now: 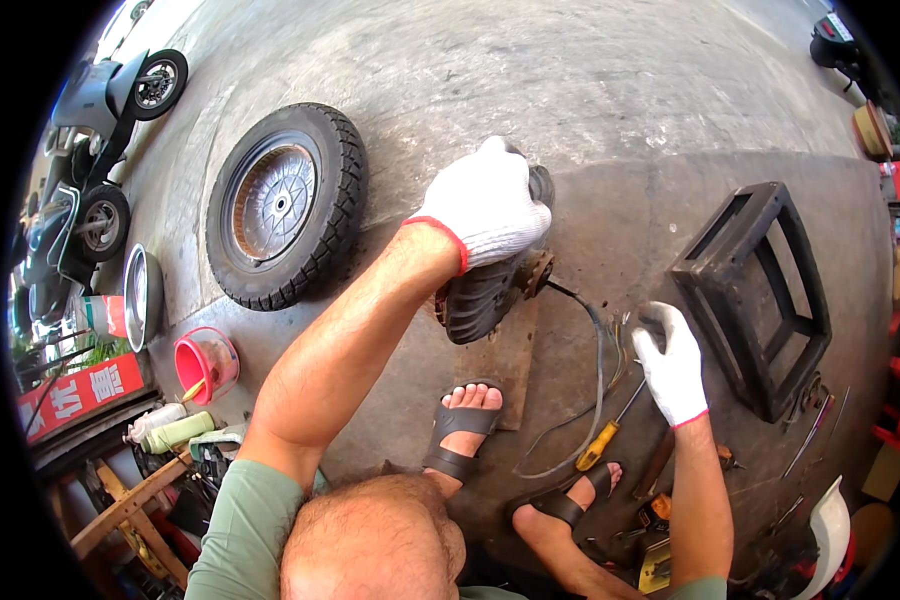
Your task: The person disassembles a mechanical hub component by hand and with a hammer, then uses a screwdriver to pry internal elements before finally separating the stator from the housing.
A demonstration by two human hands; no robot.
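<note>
My left hand (490,205), in a white knit glove with a red cuff, is closed over the top of a dark, round hub motor stator (482,303). The stator stands tilted on a wooden board (500,370), its far side mostly hidden by the glove. From its axle a grey cable (600,370) loops over the floor, ending in several thin loose wires (618,345). Close beside those ends is my gloved right hand (673,368), thumb and fingers apart, with nothing visible between them. A yellow-handled screwdriver (598,446) lies below, its shaft pointing toward this hand.
A wheel with a knobbly tyre (287,205) lies to the left, near a pink bucket (206,365) and a metal basin (142,297). On the right is a black metal frame (755,300). My sandalled feet flank the board. Scooters (90,200) stand far left.
</note>
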